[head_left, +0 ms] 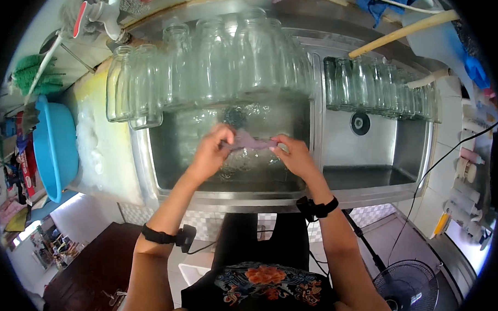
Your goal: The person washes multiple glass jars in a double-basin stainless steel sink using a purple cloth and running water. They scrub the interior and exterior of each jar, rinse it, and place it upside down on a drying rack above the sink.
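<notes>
A greyish-purple cloth (253, 142) is stretched between my two hands over the water in the left sink basin (177, 172). My left hand (212, 151) is closed on one end of it, fingers pinched. The other end is pinched between the thumb and fingers of my right hand (294, 156). Ripples and bright glints show in the water below. Just beyond my hands, several clear glass jars (213, 66) stand crowded along the back of this basin. A dark round patch (235, 118), perhaps the drain, shows behind the cloth.
More glass bottles (366, 85) line the back of the right basin (359, 154), which has a round drain (360, 124). A wooden stick (404, 35) slants above them. A blue plastic tub (56, 149) stands at far left; a fan (406, 292) is at lower right.
</notes>
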`<state>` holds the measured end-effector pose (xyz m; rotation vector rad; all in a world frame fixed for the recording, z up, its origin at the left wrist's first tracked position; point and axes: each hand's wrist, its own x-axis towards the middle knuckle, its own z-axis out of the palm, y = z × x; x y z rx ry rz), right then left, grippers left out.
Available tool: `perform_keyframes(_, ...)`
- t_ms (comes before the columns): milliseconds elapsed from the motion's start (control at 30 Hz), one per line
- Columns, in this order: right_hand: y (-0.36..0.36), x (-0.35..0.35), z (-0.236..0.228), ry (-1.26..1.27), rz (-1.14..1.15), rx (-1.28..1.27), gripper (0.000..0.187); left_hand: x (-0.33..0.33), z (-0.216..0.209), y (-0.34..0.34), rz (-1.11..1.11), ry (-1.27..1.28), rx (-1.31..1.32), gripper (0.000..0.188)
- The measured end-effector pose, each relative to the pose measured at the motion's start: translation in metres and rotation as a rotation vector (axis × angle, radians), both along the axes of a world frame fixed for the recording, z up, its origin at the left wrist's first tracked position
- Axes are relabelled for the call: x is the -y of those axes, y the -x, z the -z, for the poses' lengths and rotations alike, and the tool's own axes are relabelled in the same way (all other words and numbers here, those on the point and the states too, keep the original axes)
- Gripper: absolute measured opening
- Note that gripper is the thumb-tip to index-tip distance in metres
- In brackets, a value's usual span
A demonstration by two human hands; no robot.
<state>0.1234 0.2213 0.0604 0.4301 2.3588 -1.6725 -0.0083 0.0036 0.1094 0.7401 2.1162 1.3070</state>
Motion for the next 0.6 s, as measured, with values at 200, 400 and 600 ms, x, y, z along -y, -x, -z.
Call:
perform_keyframes(200, 0.015, 0.007, -0.021, 0.078, -0.037, -0.158, 0.026, -0.001, 0.009, 0.003, -0.168, 0.169, 0.656, 0.036)
perform_keyframes(400, 0.009, -0.014, 0.004, -0.088, -0.113, 0.070, 0.031, -0.002, 0.032, 0.009, -0.356, -0.116, 0.663, 0.025)
perform_keyframes(600, 0.006, -0.020, -0.001, 0.072, -0.009, 0.001, 0.032, 0.018, 0.043, 0.018, -0.288, -0.126, 0.448, 0.027)
